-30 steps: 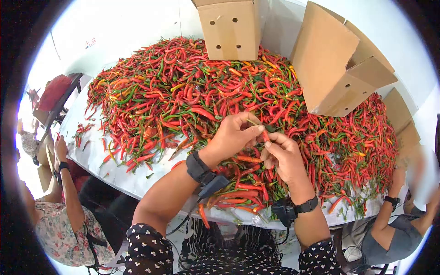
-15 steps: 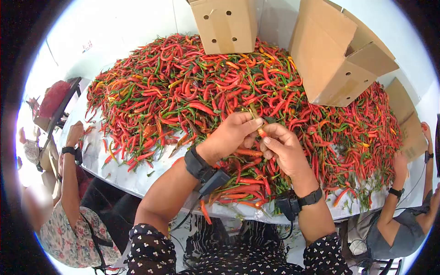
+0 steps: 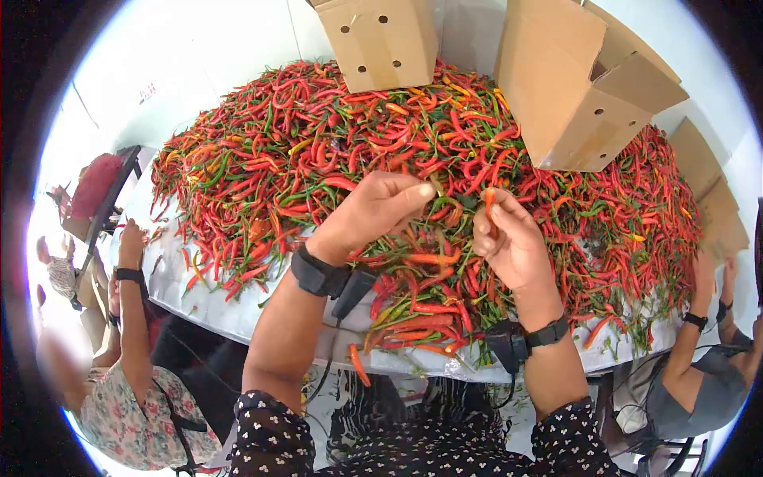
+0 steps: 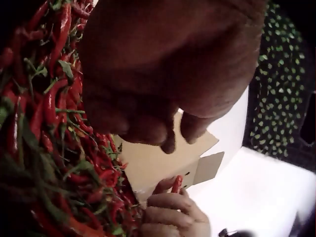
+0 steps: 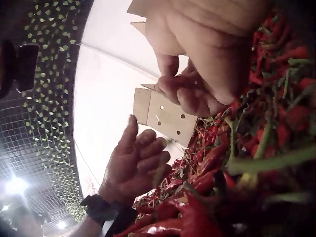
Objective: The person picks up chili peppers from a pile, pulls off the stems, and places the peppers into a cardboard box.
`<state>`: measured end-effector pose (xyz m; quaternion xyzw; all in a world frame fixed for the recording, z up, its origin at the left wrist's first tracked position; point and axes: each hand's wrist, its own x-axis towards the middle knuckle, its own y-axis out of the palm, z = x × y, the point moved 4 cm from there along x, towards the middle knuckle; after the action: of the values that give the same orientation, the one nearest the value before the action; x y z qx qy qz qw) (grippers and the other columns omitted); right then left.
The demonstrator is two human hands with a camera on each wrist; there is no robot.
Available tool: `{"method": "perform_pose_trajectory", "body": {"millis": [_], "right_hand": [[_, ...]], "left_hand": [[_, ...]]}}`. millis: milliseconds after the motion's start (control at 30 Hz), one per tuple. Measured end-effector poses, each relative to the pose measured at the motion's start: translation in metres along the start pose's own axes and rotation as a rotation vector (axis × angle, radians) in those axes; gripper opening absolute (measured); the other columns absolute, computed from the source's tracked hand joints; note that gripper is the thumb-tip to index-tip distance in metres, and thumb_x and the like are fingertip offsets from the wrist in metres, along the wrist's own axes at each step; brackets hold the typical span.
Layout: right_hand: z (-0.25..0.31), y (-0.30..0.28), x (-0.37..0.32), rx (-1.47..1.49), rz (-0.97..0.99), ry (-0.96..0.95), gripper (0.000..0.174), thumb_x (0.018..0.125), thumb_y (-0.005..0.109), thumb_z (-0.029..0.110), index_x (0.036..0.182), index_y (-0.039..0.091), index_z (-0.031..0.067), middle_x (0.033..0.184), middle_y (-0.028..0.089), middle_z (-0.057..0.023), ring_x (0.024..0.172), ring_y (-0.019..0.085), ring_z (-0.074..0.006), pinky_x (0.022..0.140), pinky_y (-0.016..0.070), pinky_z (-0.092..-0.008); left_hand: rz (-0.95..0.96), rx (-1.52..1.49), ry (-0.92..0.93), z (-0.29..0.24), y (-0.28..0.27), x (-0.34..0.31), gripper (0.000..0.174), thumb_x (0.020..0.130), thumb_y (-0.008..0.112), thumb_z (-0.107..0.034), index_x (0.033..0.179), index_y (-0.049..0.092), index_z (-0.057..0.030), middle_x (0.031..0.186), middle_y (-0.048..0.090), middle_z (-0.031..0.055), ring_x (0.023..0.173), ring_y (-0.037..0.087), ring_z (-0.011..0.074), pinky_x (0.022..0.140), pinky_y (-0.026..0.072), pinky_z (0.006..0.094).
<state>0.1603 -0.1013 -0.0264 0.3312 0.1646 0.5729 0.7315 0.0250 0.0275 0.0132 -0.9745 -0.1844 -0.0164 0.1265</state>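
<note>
My right hand pinches a red chili pepper between thumb and forefinger, just above the heap. The same pepper pokes up from that hand in the left wrist view. To its left, my left hand hangs over the chili heap, a gap between the two hands. In the right wrist view, the left hand's thumb stands up away from loosely bent fingers, and a greenish blur shows beside them. Larger chilies lie in a loose group below my hands.
Two cardboard boxes, one at the back and one at the back right, stand on the heap. The white table shows along its near edge. One person works at the left, another at the right.
My hands, earlier together at the pepper and its stem, have come apart. The left moved up and left; the right keeps the pepper and moved slightly right.
</note>
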Motion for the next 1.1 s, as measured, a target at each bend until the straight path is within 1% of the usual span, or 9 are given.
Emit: {"method": "perform_pose_trajectory", "body": {"millis": [100, 300, 433, 500, 633, 733, 800, 933, 1100], "right_hand": [[0.000, -0.006, 0.001, 0.032, -0.070, -0.007, 0.017, 0.086, 0.053, 0.015, 0.102, 0.052, 0.0098, 0.072, 0.055, -0.0053, 0.054, 0.047, -0.0117, 0.050, 0.0371, -0.0240], [0.000, -0.012, 0.001, -0.013, -0.095, -0.006, 0.019, 0.088, 0.052, 0.018, 0.105, 0.053, 0.0088, 0.073, 0.057, -0.0058, 0.054, 0.046, -0.0111, 0.048, 0.0344, -0.0217], [-0.004, -0.006, 0.002, 0.017, -0.104, 0.054, 0.029, 0.091, 0.046, 0.027, 0.109, 0.052, 0.0051, 0.074, 0.058, -0.0047, 0.060, 0.048, -0.0126, 0.052, 0.0352, -0.0235], [-0.005, -0.004, 0.002, 0.029, -0.129, 0.074, 0.033, 0.092, 0.044, 0.030, 0.110, 0.052, 0.0037, 0.074, 0.058, -0.0045, 0.062, 0.050, -0.0131, 0.054, 0.0359, -0.0245], [-0.007, -0.006, 0.003, 0.024, -0.154, 0.081, 0.036, 0.090, 0.043, 0.030, 0.110, 0.052, 0.0025, 0.079, 0.059, -0.0049, 0.069, 0.051, -0.0142, 0.059, 0.0369, -0.0263], [-0.008, -0.013, 0.004, 0.040, -0.146, 0.063, 0.034, 0.088, 0.044, 0.025, 0.111, 0.052, 0.0022, 0.083, 0.059, -0.0056, 0.072, 0.052, -0.0149, 0.061, 0.0379, -0.0263], [-0.009, -0.014, 0.005, 0.029, -0.134, 0.048, 0.033, 0.086, 0.045, 0.022, 0.112, 0.053, 0.0020, 0.085, 0.060, -0.0061, 0.073, 0.053, -0.0152, 0.061, 0.0385, -0.0262], [-0.011, -0.001, 0.003, -0.152, -0.071, 0.059, 0.040, 0.085, 0.044, 0.007, 0.125, 0.042, 0.0016, 0.089, 0.060, -0.0103, 0.074, 0.055, -0.0164, 0.062, 0.0414, -0.0258], [-0.003, 0.011, -0.002, -0.239, -0.074, 0.009, 0.052, 0.085, 0.043, -0.001, 0.135, 0.027, 0.0032, 0.091, 0.059, -0.0132, 0.074, 0.058, -0.0174, 0.062, 0.0446, -0.0260]], "left_hand": [[-0.277, 0.421, 0.252, 0.011, -0.008, 0.006, 0.014, 0.082, 0.056, -0.013, 0.079, 0.057, 0.0008, 0.073, 0.056, 0.0086, 0.067, 0.055, 0.0172, 0.063, 0.0444, 0.0297], [-0.181, 0.836, 0.441, 0.032, -0.009, 0.009, 0.023, 0.073, 0.061, -0.008, 0.095, 0.060, -0.0015, 0.093, 0.057, 0.0150, 0.090, 0.057, 0.0294, 0.080, 0.0455, 0.0362], [-0.112, 0.859, 0.447, 0.026, 0.000, 0.006, 0.026, 0.074, 0.060, -0.012, 0.098, 0.059, -0.0028, 0.095, 0.058, 0.0158, 0.091, 0.056, 0.0317, 0.079, 0.0456, 0.0388], [-0.033, 0.966, 0.261, 0.024, 0.005, 0.007, 0.025, 0.075, 0.060, -0.016, 0.096, 0.061, -0.0039, 0.096, 0.058, 0.0153, 0.088, 0.057, 0.0317, 0.075, 0.0460, 0.0392], [0.096, 1.001, 0.204, 0.027, 0.009, 0.008, 0.022, 0.077, 0.058, -0.018, 0.094, 0.062, -0.0044, 0.092, 0.060, 0.0146, 0.084, 0.057, 0.0313, 0.072, 0.0459, 0.0393], [0.177, 0.859, 0.150, 0.030, 0.008, 0.009, 0.020, 0.077, 0.058, -0.019, 0.092, 0.062, -0.0057, 0.087, 0.060, 0.0148, 0.079, 0.059, 0.0297, 0.069, 0.0464, 0.0366], [0.001, 0.652, 0.203, 0.024, 0.008, 0.010, 0.019, 0.082, 0.056, -0.016, 0.094, 0.062, -0.0033, 0.079, 0.062, 0.0100, 0.072, 0.060, 0.0233, 0.065, 0.0464, 0.0329], [-0.048, 0.290, 0.239, 0.026, 0.019, 0.016, 0.019, 0.086, 0.052, -0.013, 0.097, 0.061, -0.0008, 0.073, 0.059, 0.0011, 0.065, 0.054, 0.0111, 0.058, 0.0440, 0.0264], [0.007, -0.036, 0.037, 0.011, 0.029, 0.009, 0.019, 0.089, 0.051, -0.015, 0.100, 0.060, -0.0026, 0.070, 0.052, -0.0061, 0.060, 0.043, 0.0009, 0.053, 0.0364, 0.0182]]}}
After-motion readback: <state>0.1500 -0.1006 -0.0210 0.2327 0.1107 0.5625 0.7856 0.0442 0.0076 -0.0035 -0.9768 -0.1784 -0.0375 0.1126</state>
